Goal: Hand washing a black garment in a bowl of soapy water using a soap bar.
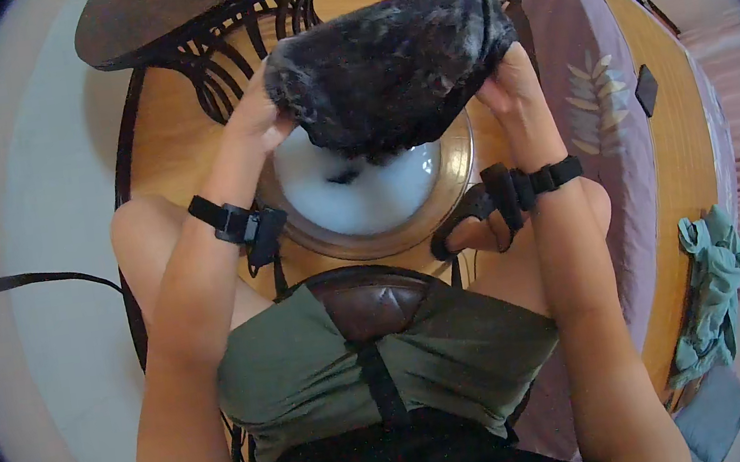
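A black plush fabric piece (390, 67), its exact kind unclear, spans the gap between my two hands. My left hand (260, 112) grips its left end, and my right hand (508, 83) grips the right end. Most of my fingers are hidden behind the fabric. Below it stands a round basin (460, 170) with whitish, cloudy liquid (367, 207) inside. The fabric's lower edge overlaps the far part of the basin in view; whether it touches the liquid I cannot tell. A dark patch shows on the liquid's surface, possibly a reflection.
Beyond my left hand is dark furniture with a flat top (133, 31) and curved slats (235, 59). Along the right runs a bed with a mauve sheet (557, 52), a dark flat object (647, 91) and a green cloth (709, 277). A sandalled foot (476, 234) is beside the basin.
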A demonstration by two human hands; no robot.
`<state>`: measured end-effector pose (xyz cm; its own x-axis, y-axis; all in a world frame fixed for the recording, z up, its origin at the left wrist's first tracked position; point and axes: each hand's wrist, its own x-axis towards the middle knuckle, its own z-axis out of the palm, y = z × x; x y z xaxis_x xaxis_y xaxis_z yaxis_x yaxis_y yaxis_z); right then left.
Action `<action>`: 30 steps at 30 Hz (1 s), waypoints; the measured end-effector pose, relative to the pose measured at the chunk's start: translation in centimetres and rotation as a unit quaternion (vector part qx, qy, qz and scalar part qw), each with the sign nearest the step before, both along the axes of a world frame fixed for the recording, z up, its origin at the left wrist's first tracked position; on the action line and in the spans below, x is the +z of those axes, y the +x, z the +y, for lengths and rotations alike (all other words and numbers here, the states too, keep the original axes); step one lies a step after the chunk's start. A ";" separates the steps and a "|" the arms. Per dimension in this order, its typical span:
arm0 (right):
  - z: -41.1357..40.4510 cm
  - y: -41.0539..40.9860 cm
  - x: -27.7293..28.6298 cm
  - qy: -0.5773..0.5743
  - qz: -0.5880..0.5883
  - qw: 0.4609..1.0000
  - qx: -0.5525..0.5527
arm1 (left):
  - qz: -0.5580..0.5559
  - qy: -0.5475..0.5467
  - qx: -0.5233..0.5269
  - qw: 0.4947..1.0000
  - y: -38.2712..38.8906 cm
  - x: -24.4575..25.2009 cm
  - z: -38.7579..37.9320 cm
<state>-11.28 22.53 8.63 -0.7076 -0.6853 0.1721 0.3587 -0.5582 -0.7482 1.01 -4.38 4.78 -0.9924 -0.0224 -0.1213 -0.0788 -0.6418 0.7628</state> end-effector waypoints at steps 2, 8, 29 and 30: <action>-0.1 -0.1 0.0 0.001 0.021 1.000 0.007 | 0.044 0.010 -0.024 0.999 0.3 -0.5 -0.2; 0.6 0.8 -0.6 0.094 0.018 0.994 0.052 | 0.138 0.108 -0.213 0.961 0.1 -1.2 -3.1; -10.3 9.1 -15.3 0.462 0.430 0.758 -0.167 | 0.052 0.012 0.083 0.995 -3.3 -2.4 7.7; -10.5 9.5 -11.9 0.471 0.276 0.824 -0.152 | -0.162 0.033 0.137 0.977 -0.9 2.3 9.9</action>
<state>-1.75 12.08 -3.26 -0.8634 -0.5043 0.0178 -0.2307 0.3630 -0.9028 0.07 5.56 7.05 -0.8596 -0.2627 -0.4383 -0.1278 -0.7198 0.6823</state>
